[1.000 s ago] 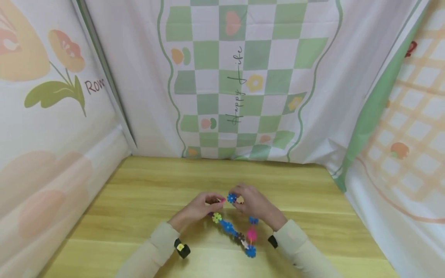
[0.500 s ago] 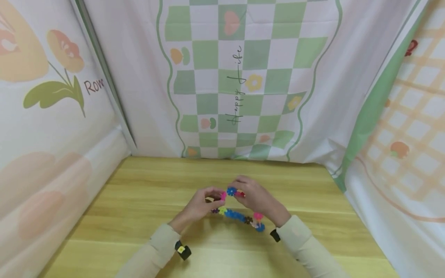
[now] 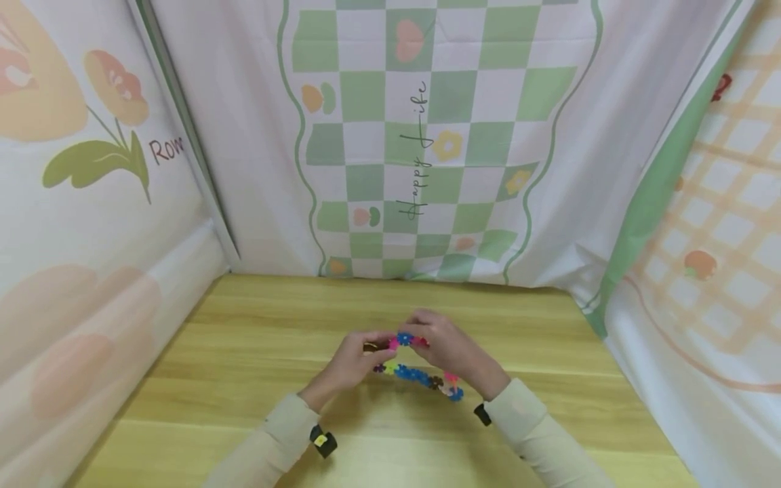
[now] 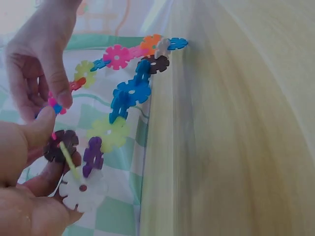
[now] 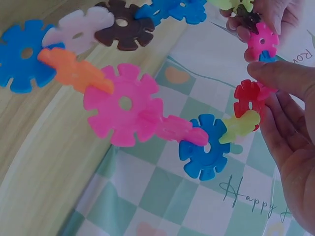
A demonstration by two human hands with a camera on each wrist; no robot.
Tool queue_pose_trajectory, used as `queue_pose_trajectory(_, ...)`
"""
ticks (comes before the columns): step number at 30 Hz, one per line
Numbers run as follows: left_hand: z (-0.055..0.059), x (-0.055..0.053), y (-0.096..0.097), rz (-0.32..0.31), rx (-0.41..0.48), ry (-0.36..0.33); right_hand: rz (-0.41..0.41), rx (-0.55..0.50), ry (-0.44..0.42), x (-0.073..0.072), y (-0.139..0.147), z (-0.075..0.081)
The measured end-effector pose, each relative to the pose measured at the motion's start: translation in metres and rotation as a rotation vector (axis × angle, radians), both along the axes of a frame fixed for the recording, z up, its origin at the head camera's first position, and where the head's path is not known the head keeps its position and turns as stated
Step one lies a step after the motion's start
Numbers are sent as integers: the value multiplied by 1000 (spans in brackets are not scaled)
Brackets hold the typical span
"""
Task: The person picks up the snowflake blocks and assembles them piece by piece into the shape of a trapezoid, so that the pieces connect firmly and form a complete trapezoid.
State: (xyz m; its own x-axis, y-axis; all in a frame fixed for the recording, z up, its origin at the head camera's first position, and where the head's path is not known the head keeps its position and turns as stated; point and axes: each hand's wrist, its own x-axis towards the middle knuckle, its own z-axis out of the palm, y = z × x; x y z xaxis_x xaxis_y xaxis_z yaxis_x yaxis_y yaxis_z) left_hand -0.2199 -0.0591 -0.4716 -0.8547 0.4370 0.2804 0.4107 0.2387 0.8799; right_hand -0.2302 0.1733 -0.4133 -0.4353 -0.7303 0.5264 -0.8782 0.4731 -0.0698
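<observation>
A chain of notched plastic snowflake discs hangs in a loop between both hands, over the table. My left hand [image 3: 349, 359] pinches a pink snowflake disc [image 3: 393, 344] at one end. Close to it are a dark brown disc [image 4: 61, 146] and a white disc [image 4: 81, 191]. My right hand [image 3: 444, 346] pinches a blue snowflake disc [image 3: 405, 339] at the other end, its edge meeting the pink one. Right fingers partly cover the blue disc in the right wrist view. From there run a red disc [image 5: 248, 104], a yellow-green disc [image 5: 240, 126] and a larger pink disc [image 5: 124, 104].
A wood-grain table [image 3: 293, 305] lies under the hands. Printed cloth [image 3: 451, 203] hangs behind its far edge, with more cloth at the left [image 3: 110, 271] and right [image 3: 702, 305]. Black bands [image 3: 323, 440] sit near both sleeves.
The hanging chain has risen and swung right since a second ago, as the right hand lifted slightly. The gap between the pink and blue end discs has closed.
</observation>
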Motion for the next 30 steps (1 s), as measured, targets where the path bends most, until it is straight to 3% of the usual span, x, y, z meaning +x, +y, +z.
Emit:
queue_pose_trajectory(3, 0, 1, 1, -1, -22, 81, 3, 13, 41, 0, -1, 0)
queue_pose_trajectory(5, 2, 3, 2, 15, -31, 100, 7, 22, 63, 0, -2, 0)
queue_pose_trajectory(11, 1, 4, 6, 72, -53, 115, 10, 71, 116, 1, -4, 3)
queue_pose_trajectory(18, 0, 4, 9, 83, -74, 123, -19, 187, 243, -1, -7, 2)
queue_pose_trajectory(21, -1, 3, 10, 76, -96, 121, -17, 180, 179, -3, -6, -2)
queue_pose_trajectory(25, -4, 0, 11, 67, -106, 49, -33, 150, -7, -7, 1, -8)
queue_pose_trajectory(30, -12, -3, 6, 80, -61, -66, -179, 118, -298, -7, 22, -9)
